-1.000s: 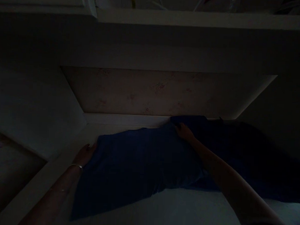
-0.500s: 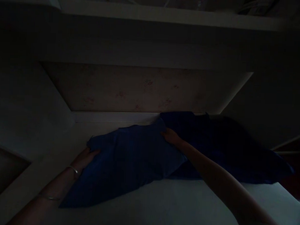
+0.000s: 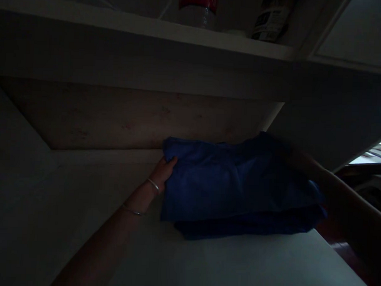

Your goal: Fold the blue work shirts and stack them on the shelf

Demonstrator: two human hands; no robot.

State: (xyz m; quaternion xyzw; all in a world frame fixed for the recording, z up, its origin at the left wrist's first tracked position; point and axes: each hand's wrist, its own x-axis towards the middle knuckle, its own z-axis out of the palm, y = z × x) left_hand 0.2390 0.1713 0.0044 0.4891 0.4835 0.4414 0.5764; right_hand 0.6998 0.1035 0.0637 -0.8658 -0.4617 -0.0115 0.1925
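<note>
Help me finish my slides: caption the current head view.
Left hand holds a blue cloth near one corner, darker cloth beneath, on a pale surface.

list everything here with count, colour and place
upper cloth: 1, blue, on top
lower cloth: 1, dark blue, underneath
flat surface: 1, pale, under both
back panel: 1, brownish, behind
shelf: 1, pale, across the top
bottle: 1, clear, red label, on shelf
container: 1, dark, pale label, right of the bottle
clutter: uncounted, mostly dark, far right
bracelets: 2, silvery, left arm
left hand: 1, dim, gripping the upper cloth's left edge
right hand: 1, dim, blurred, near the upper cloth's right end
</note>
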